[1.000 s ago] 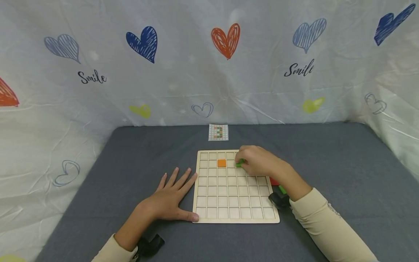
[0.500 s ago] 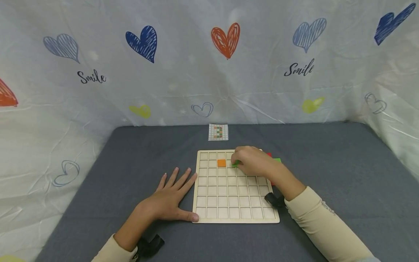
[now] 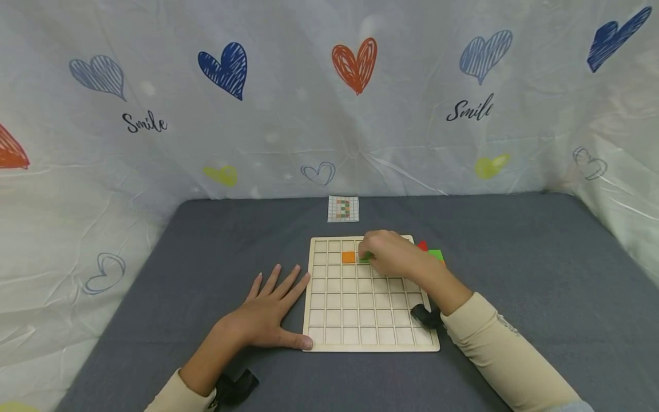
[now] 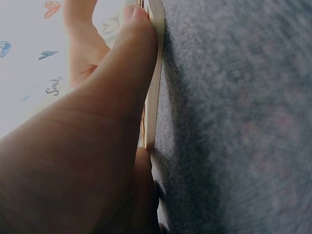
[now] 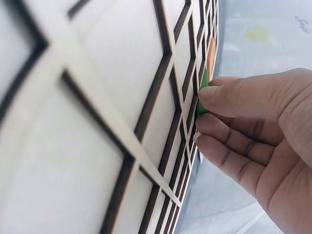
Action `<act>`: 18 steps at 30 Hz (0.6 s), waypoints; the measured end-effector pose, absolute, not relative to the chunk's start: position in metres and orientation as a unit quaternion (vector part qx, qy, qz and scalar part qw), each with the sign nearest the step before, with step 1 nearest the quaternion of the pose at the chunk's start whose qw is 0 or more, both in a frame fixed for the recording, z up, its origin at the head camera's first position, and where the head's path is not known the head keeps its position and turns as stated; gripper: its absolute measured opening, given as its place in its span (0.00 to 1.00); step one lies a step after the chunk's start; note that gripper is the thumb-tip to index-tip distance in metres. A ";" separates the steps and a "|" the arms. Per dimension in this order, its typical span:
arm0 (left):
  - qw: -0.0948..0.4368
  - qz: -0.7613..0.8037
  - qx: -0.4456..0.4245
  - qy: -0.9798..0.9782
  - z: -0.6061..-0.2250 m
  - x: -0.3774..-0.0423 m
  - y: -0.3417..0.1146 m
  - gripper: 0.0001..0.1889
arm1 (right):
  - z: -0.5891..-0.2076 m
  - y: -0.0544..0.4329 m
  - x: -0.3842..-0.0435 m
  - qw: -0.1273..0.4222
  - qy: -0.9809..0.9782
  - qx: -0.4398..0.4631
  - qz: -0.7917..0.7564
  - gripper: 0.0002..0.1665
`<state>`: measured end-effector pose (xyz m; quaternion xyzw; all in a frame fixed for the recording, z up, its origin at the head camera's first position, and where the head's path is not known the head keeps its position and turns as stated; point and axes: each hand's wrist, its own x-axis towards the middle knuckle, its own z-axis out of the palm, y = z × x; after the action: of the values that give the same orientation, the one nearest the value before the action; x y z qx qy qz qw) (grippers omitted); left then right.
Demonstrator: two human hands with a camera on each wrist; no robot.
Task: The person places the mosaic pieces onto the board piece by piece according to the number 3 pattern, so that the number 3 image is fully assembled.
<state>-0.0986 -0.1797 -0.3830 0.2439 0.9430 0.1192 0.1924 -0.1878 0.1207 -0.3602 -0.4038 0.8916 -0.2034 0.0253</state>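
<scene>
A pale wooden grid board [image 3: 370, 348] lies on the grey cloth. My right hand [image 3: 391, 252] reaches over its far part and pinches a green square tile [image 5: 204, 92] between thumb and fingers, right at the grid. Just left of that tile, an orange tile [image 3: 348, 257] sits in a cell of the second row from the far edge. My left hand [image 3: 268, 315] lies flat and spread beside the board, its thumb [image 4: 131, 44] on the near left corner and a fingertip at the left edge.
Beyond the board lies a small pattern card [image 3: 343, 209] with a coloured grid. Partly behind the right arm, loose red [image 3: 423, 245] and green tiles [image 3: 435, 254] lie along the board's right side. A white curtain [image 3: 288, 114] with printed hearts hangs behind the table.
My right hand has moved left with the green tile, towards the orange one. More of the loose tiles at the far right now show. My left hand stays put.
</scene>
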 end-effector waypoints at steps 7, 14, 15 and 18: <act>0.189 0.126 0.250 0.941 -0.382 -0.099 -0.180 0.64 | -0.360 0.114 -0.188 0.029 0.896 -0.396 -0.198 0.16; 0.191 0.128 0.250 0.940 -0.381 -0.099 -0.180 0.64 | -0.361 0.114 -0.185 0.021 0.890 -0.410 -0.197 0.15; 0.192 0.129 0.250 0.940 -0.381 -0.099 -0.180 0.64 | -0.361 0.114 -0.184 0.019 0.889 -0.415 -0.193 0.14; 0.193 0.129 0.250 0.940 -0.381 -0.098 -0.180 0.64 | -0.361 0.112 -0.182 0.014 0.885 -0.428 -0.184 0.12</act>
<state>-0.0983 -0.1801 -0.3808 0.2504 0.9399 0.1291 0.1930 -0.1823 0.1124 -0.3609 -0.4281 0.8846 -0.1844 0.0143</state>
